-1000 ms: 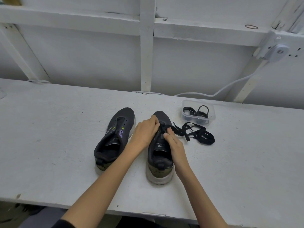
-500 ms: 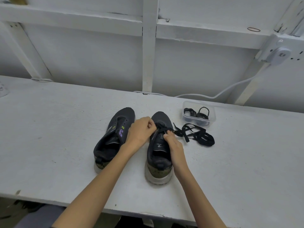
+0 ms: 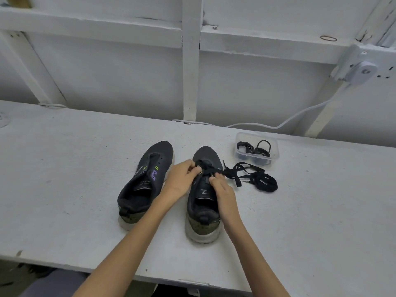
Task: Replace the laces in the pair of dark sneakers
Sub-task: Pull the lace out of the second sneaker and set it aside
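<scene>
Partly hidden, black lace (image 3: pixel 227 173) in pinch of left hand (image 3: pixel 182 181) and right hand (image 3: pixel 224 191) atop sneaker (image 3: pixel 203 211)

Left dark knit-cloth sneaker (image 3: pixel 147 181) and right dark knit-cloth sneaker (image 3: pixel 202 200): uppers were matt, fine-textured fabric, heels carried a dull olive panel, off-white rubbery soles looked scuffed and grimy. Flat black woven lace (image 3: pixel 266 184) was soft matt cloth with small hard tips; small clear plastic box (image 3: pixel 276 154) was smooth and faintly glossy. White-painted wooden bench (image 3: pixel 64 179) was matt, rough and speckled with marks, while the white plastic wall adapter (image 3: pixel 363 71) and its white cable (image 3: pixel 300 113) looked smooth and slightly shiny.
</scene>
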A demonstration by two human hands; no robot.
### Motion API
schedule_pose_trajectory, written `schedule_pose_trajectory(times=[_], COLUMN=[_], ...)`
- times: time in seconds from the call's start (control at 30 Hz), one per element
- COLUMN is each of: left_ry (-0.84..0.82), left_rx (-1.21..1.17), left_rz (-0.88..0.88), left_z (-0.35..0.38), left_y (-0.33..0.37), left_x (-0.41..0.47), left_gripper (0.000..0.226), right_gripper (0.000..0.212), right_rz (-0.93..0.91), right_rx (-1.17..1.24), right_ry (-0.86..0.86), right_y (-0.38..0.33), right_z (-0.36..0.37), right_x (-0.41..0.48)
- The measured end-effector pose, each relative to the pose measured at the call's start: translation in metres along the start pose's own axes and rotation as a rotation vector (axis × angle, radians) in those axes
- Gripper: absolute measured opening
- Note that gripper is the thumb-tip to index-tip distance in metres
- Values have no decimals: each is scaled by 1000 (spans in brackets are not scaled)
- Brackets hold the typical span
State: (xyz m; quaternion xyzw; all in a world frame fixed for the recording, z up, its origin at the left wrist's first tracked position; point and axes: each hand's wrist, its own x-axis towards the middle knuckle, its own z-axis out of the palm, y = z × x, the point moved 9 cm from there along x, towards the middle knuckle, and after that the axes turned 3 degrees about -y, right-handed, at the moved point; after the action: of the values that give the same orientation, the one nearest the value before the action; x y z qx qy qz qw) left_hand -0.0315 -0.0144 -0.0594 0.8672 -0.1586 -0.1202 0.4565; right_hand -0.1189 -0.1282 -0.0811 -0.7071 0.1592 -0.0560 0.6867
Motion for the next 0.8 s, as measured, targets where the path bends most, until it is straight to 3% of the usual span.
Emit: schedule_pose_trajectory(times=[0.13,0.3,0.47,0.57,0.7,0.8], left_ry=[95,81,40,107,284,279], left_rx=[-153,-275,-158,-92,-443,-463], left_rz=[-63,-108,-55,-1,-72,-89], left_z=[-24,-10,4,-12,-51,-44], left_y=[-5,-13,-16,-5,-13,-13], left_x=[18,6,-4,3,19,12], left_gripper=[19,26,18,20,22,21], right_gripper=[35,32,14,23,20,22], right_rz=[27,25,-15,3,26,17], right_rx=[7,15,-2,9,37,33], right_ry=[3,5,4,1,-4,14], right_y=[5,7,5,7,10,8], right_z=[-1,-2,-2,-4,-3,-3], right_x=[1,2,1,2,1,1])
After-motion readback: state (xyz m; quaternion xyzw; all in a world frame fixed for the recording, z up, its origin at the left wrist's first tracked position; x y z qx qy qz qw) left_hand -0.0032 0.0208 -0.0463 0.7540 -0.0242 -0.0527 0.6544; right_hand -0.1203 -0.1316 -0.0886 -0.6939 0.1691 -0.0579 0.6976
